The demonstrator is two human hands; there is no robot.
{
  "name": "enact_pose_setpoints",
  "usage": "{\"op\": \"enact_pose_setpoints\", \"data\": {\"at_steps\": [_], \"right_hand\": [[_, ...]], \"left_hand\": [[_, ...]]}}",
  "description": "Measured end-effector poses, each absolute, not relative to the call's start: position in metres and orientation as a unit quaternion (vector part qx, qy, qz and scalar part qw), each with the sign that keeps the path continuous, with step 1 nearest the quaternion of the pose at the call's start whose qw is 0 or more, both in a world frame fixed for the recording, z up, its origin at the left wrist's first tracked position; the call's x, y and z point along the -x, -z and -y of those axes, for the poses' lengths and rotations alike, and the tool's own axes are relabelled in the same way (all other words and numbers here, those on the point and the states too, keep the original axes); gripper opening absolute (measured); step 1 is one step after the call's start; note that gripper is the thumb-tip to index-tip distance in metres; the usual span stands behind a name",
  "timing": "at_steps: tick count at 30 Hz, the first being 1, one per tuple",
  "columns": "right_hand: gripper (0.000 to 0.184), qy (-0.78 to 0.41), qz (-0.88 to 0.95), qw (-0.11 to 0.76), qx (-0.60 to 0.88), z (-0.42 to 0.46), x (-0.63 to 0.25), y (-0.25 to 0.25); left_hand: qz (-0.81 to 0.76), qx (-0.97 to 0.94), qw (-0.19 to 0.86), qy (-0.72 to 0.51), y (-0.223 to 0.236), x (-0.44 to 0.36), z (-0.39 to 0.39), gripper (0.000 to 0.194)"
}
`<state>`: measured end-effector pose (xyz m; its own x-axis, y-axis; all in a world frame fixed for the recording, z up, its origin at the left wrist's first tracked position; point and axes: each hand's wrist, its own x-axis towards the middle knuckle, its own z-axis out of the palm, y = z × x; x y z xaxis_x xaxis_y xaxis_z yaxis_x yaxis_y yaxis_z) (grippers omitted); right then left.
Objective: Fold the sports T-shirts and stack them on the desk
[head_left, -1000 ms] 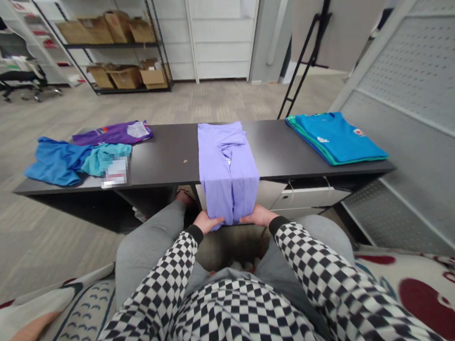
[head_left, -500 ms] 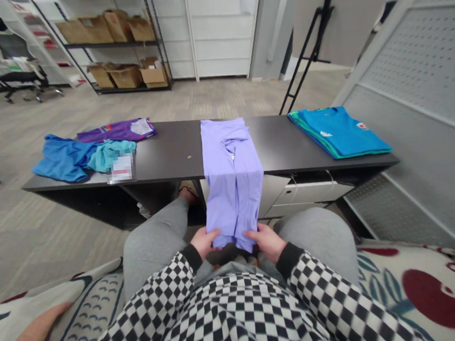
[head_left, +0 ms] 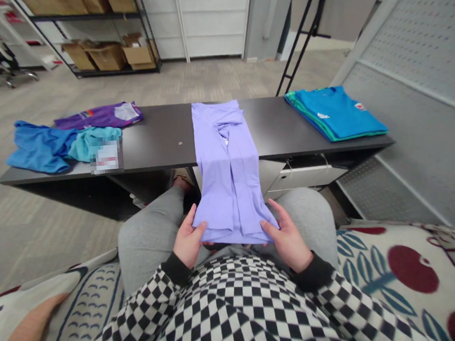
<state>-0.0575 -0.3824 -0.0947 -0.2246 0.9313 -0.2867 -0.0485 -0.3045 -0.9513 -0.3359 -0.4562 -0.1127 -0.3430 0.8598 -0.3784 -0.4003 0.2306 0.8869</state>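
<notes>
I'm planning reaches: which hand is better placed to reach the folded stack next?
Probably the right hand: it lies nearer the stack, though it and the left hand grip the lilac garment.

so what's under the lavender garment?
Dark tabletop under the far part of the lavender garment; near end extends past the edge, held by left hand and right hand. Anything directly beneath is covered.

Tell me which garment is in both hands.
The lavender garment, extending past the tabletop's front edge: left hand and right hand hold its near end. The rumpled clothes and the folded stack lie untouched.
</notes>
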Motion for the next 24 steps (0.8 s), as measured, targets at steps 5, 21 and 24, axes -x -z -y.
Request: {"op": "enact_pose_setpoints", "data": {"at_steps": [5,21,24], "right_hand": [[0.053,-0.643,0.454,0.38,0.487,0.383,0.052,0.096],[0.057,-0.515,0.715,0.234,0.411,0.354,0.023,0.065],[0.063,-0.409,0.779,0.24,0.411,0.349,0.027,0.068]], "left_hand": [[-0.58,-0.26,0.526,-0.565,0.108,0.336,0.46,0.08],[-0.622,-0.634,0.319,-0.33,0.085,0.398,0.466,0.057],[-0.635,-0.681,0.235,-0.277,0.089,0.404,0.463,0.062]]}}
